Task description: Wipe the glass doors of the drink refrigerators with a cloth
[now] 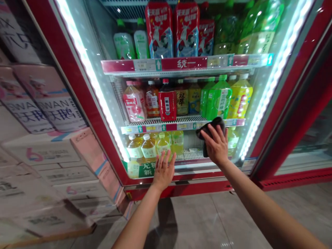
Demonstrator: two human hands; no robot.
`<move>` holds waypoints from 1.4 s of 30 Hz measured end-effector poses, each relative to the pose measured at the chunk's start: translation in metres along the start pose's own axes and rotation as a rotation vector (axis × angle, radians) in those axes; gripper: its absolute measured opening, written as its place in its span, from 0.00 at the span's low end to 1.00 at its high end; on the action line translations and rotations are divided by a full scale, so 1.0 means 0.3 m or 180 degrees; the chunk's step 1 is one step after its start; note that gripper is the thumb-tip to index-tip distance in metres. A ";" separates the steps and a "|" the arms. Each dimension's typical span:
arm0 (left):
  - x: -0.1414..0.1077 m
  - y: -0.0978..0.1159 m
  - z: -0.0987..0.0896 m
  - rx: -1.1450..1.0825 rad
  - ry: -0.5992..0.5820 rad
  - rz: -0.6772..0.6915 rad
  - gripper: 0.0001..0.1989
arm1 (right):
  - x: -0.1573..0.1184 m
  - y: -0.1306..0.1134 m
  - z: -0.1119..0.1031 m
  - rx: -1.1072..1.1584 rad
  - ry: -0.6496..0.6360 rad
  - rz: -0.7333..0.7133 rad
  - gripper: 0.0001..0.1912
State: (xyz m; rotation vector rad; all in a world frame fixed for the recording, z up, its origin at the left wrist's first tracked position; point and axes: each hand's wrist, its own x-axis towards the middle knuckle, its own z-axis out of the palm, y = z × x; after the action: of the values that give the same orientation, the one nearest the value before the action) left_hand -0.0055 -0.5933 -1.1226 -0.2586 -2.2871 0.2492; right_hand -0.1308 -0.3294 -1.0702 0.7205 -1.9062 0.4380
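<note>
My right hand (217, 145) presses a dark cloth (211, 128) flat under its fingers, at the height of the middle shelf's price strip (181, 126) in a lit drinks fridge. Lower down and to the left, my left hand (164, 172) is open with fingers spread and holds nothing. It is in front of the bottom row, nearest a bottle of yellow-green drink (163, 142). Whether its fingertips touch a glass front is hard to tell. Above the cloth stands a green bottle (220, 98) beside a yellow bottle (240, 98).
Red-labelled packs (159, 31) and more bottles fill the upper shelf. Stacked drink cartons (49, 155) stand close on the left. A red fridge frame (277, 148) runs down the right side, with another fridge beyond it. Grey floor tiles (197, 221) lie below.
</note>
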 end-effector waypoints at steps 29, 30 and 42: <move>0.137 0.222 0.054 -0.0560 -0.0043 0.0741 0.41 | -0.462 0.293 0.125 -0.0547 0.1793 0.2327 0.37; 0.135 0.224 0.057 -0.0574 -0.0051 0.0771 0.41 | -0.440 0.310 0.144 -0.0584 0.1785 0.2395 0.37; 0.192 0.207 0.045 -0.0685 0.0098 0.0788 0.40 | -0.462 0.256 0.191 -0.1037 0.1473 0.3222 0.34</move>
State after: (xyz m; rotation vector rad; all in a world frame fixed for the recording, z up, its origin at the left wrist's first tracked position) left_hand -0.0470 -0.5196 -1.1070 -0.6541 -2.2509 0.1228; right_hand -0.1772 -0.2651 -1.2188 -0.5796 -1.7041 0.7956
